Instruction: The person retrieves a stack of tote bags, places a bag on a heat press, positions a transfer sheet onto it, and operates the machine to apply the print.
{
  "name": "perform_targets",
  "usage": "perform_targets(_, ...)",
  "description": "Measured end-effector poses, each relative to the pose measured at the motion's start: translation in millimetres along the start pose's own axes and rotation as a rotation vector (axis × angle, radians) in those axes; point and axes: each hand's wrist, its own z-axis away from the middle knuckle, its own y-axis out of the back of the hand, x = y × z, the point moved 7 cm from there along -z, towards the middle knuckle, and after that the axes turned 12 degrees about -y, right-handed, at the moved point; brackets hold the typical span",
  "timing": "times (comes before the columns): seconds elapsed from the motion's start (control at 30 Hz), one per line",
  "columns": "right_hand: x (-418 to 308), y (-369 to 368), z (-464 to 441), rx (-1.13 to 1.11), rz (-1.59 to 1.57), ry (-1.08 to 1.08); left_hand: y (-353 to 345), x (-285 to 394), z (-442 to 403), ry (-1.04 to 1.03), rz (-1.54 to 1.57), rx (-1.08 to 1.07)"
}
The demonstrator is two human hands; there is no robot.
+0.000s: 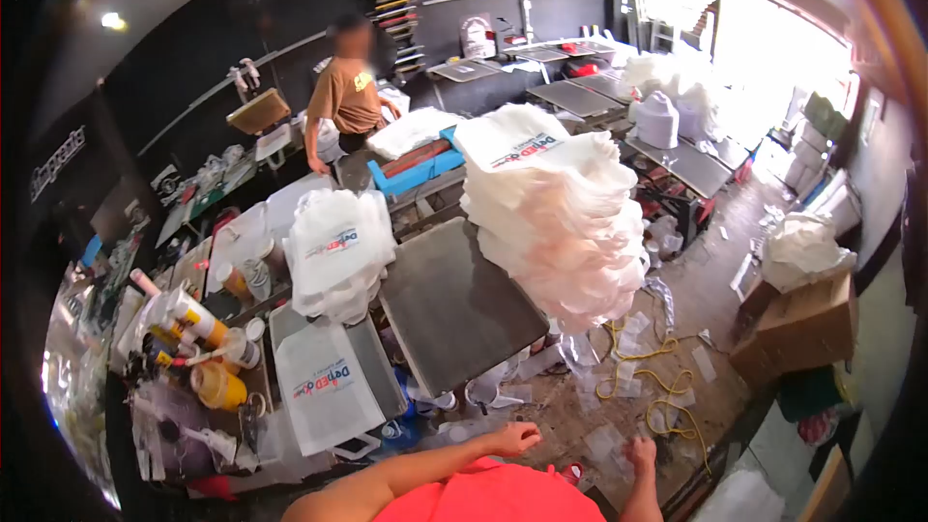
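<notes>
My left hand (515,439) is at the bottom centre, its fingers loosely curled, with nothing visible in them. To its right, my right hand (640,452) hangs over the littered floor, fingers also curled in and no held thing showing. Neither hand touches the work boards. Ahead of my left hand is a bare dark board (459,304). Left of that, a white plastic bag (327,404) printed in blue and red lies flat on another board. Behind it sits a stack of printed white bags (338,271). A taller stack of white bags (561,222) rises beyond the bare board.
A co-worker (346,97) stands behind the tables. Bottles and tubs (217,387) crowd the left side. A blue tray (416,169) sits behind the stacks. Yellow cord (667,382) and scraps litter the floor, near a cardboard box (802,324) on the right.
</notes>
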Motion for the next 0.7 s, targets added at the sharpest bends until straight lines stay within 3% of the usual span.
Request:
perform_targets(0.07, -63, -26, 25, -0.055, -0.13, 0.333, 45, 46, -1, -0.083, 0.133, 0.113)
perform_targets(0.17, -223, -76, 185, -0.055, -0.182, 0.601, 121, 134, 4, -0.18, 0.29, 0.107)
perform_targets(0.23, -303, -103, 296, -0.037, -0.157, 0.879, 180, 205, 14, -0.552, 0.33, 0.323)
perform_targets(0.3, -363, -123, 416, 0.066, -0.074, 1.213, 229, 268, 31, -0.795, 0.405, 0.416)
perform_targets(0.37, -391, -140, 519, 0.229, -0.113, 1.465, 272, 335, 68, -1.139, 0.309, 0.533)
perform_targets(0.4, -393, -142, 560, 0.301, -0.2, 1.561, 289, 364, 92, -1.373, 0.082, 0.62)
perform_targets(0.43, -388, -141, 592, 0.343, -0.143, 1.687, 302, 379, 116, -1.479, -0.032, 0.727)
perform_targets(0.47, -378, -141, 622, 0.381, -0.081, 1.81, 290, 362, 135, -1.723, 0.31, 1.222)
perform_targets(0.5, -363, -126, 643, 0.31, -0.353, 1.837, 293, 367, 135, -1.724, 0.336, 1.203)
perform_targets(0.53, -328, -97, 650, 0.261, -0.883, 2.159, 288, 378, 151, -1.691, -0.098, 1.454)
perform_targets(0.57, -369, -138, 699, 0.113, -0.5, 2.235, 283, 396, 164, -1.594, -0.553, 1.67)
perform_targets(0.63, -372, -139, 734, -0.287, -0.406, 2.196, 274, 443, 177, -1.189, -1.498, 1.977)
perform_targets(0.7, -366, -144, 746, -0.249, -0.514, 2.2, 275, 493, 178, -0.439, -2.399, 2.025)
